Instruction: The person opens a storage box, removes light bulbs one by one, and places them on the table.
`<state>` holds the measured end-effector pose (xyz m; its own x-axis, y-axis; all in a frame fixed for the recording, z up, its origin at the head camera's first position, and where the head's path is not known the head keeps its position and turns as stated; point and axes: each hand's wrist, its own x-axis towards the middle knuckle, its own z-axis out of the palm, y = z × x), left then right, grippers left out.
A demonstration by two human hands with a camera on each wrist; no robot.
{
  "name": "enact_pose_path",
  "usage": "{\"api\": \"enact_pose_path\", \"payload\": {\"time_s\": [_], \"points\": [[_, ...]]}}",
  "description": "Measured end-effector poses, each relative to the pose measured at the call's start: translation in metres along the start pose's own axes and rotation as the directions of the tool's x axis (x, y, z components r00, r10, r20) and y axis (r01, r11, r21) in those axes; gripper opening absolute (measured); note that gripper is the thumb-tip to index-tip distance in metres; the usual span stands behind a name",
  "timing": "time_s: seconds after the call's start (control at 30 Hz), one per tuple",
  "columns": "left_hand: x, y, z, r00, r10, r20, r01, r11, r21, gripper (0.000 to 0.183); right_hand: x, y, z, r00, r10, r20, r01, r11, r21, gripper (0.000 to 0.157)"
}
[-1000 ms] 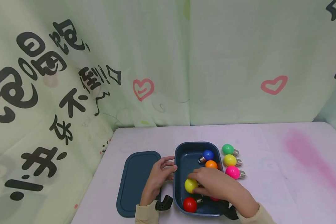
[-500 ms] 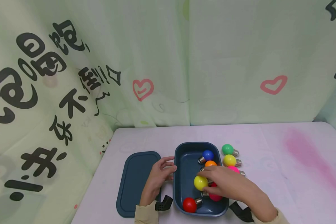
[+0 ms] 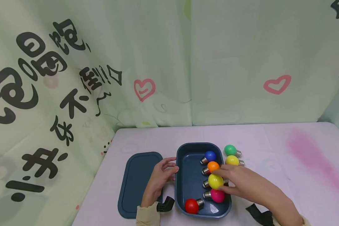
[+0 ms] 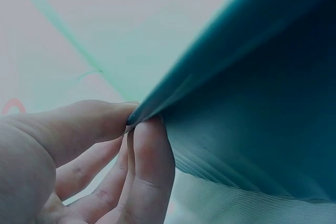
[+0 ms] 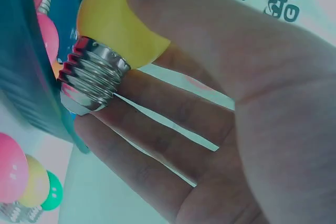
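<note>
Yellow and smooth, a globe-shaped light bulb (image 3: 215, 181) is grasped by the right hand (image 3: 243, 180) at the ends of its digits, the thumb on the globe and the fingers behind the ridged metal screw base. It sits over the right side of the dark blue, round-cornered container (image 3: 186, 175), between the orange bulb (image 3: 213, 166) and the pink bulb (image 3: 217, 196); whether it touches them I cannot tell. Its long axis runs roughly left to right, globe toward the container's middle, base toward its right edge. The left hand (image 3: 161, 175) pinches the lip at the container's left edge, beside the flat lid (image 3: 138, 185) lying on the desk (image 3: 274, 150)
</note>
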<state>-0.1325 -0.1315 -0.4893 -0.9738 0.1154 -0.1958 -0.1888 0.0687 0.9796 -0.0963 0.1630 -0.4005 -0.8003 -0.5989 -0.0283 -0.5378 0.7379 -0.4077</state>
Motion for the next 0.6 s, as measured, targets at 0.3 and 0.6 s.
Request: {"api": "enact_pose_path", "payload": {"time_s": [0.3, 0.6], "points": [[0.001, 0.0, 0.0, 1.0, -0.014, -0.002, 0.014, 1.0, 0.007, 0.046, -0.013, 0.012, -0.001, 0.999, 0.008, -0.045, -0.009, 1.0, -0.026, 0.043], [0.0, 0.0, 0.0, 1.0, -0.009, -0.005, 0.009, 1.0, 0.014, 0.045, -0.021, 0.02, -0.002, 0.994, 0.104, -0.024, -0.104, 0.995, 0.003, 0.047]]}}
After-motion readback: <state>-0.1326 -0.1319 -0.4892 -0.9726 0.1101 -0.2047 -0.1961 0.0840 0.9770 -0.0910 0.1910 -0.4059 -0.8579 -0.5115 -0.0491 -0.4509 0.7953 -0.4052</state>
